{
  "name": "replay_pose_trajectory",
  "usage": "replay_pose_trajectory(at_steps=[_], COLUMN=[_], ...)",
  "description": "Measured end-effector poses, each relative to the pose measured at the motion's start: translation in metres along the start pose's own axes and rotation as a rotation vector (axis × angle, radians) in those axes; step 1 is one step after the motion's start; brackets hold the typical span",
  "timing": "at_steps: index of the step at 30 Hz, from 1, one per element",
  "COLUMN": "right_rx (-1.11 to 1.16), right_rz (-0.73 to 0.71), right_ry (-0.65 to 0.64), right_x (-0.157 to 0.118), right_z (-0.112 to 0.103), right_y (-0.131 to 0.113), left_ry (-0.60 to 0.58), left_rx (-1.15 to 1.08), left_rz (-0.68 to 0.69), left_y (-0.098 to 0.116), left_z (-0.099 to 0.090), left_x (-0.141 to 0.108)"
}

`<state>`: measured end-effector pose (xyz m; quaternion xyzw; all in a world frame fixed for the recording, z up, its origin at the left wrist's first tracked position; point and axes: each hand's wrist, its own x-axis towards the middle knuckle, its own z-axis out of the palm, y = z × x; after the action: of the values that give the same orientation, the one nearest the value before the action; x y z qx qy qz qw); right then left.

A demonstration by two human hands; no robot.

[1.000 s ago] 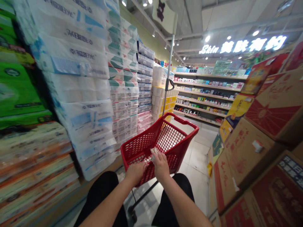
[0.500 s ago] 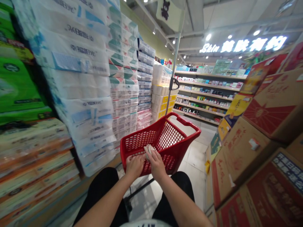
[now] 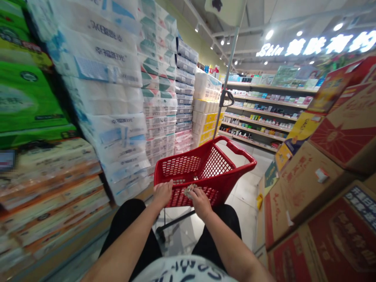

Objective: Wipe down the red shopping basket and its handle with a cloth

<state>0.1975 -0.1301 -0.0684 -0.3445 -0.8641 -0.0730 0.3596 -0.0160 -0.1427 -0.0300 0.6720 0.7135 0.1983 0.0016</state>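
Note:
A red plastic mesh shopping basket cart [image 3: 205,168] stands just ahead of me, with a metal pole [image 3: 227,82] rising from its far end. My left hand [image 3: 162,193] grips the cart's near rim. My right hand [image 3: 201,203] is beside it, over the basket's near side, its fingers pinching a small crumpled beige wad [image 3: 190,190], perhaps paper or tissue. The wad's exact material is too small to tell. The basket's inside shows no goods.
Tall stacks of wrapped toilet paper rolls [image 3: 111,98] line the left side, and cardboard cartons [image 3: 308,188] are piled on the right. A tiled floor [image 3: 243,192] runs ahead to shelves of cosmetics [image 3: 261,113].
The view has moved forward along the aisle, with the stacks sliding past. The crumpled wad looks more tightly balled in my right hand, and my hands have drawn slightly apart.

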Motion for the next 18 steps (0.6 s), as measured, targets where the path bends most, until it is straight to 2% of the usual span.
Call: replay_pose_trajectory(at_steps=[3, 5, 8, 12, 18], right_rx=[-0.001, -0.012, -0.042, -0.032, 0.002], right_rz=[0.001, 0.001, 0.079, 0.125, 0.014], right_ry=[-0.054, -0.083, -0.120, -0.157, -0.033], right_x=[0.000, 0.002, 0.005, 0.011, 0.020], right_z=[0.003, 0.007, 0.012, 0.008, -0.005], right_y=[-0.003, -0.006, -0.014, -0.024, -0.034], left_ry=[0.050, 0.057, 0.061, 0.078, 0.087], left_rx=[0.033, 0.038, 0.045, 0.057, 0.064], left_rz=[-0.050, -0.034, 0.000, 0.018, 0.018], left_y=[-0.006, -0.008, -0.008, -0.008, -0.007], left_z=[0.001, 0.002, 0.002, 0.001, -0.003], left_x=[-0.002, -0.004, -0.006, -0.010, -0.013])
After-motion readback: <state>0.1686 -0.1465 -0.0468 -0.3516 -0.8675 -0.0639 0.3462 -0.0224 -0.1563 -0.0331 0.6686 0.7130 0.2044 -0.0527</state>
